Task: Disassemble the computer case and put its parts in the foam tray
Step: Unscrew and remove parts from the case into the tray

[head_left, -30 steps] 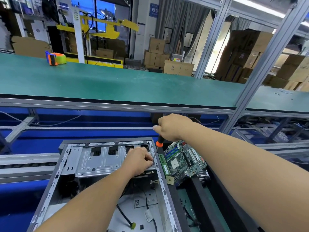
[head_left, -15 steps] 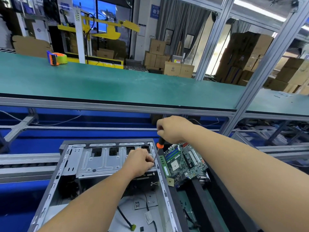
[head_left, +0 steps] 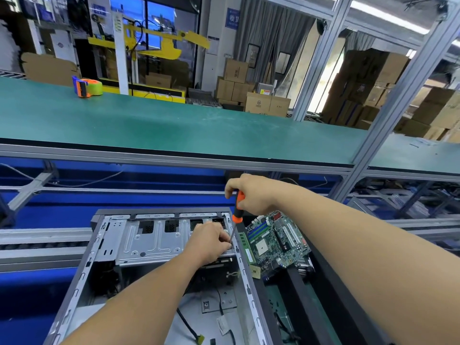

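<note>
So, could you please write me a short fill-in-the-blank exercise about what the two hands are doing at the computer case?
1. The right hand grips a screwdriver whose handle is black and ____.
2. The left hand rests on the metal drive cage inside the open ____.
3. The green motherboard lies just outside the case, on its ____ side.
4. The tape dispenser stands on the ____ bench top.

Missing words: orange; case; right; green

motherboard (head_left: 276,241) right of computer case (head_left: 154,247)
</note>
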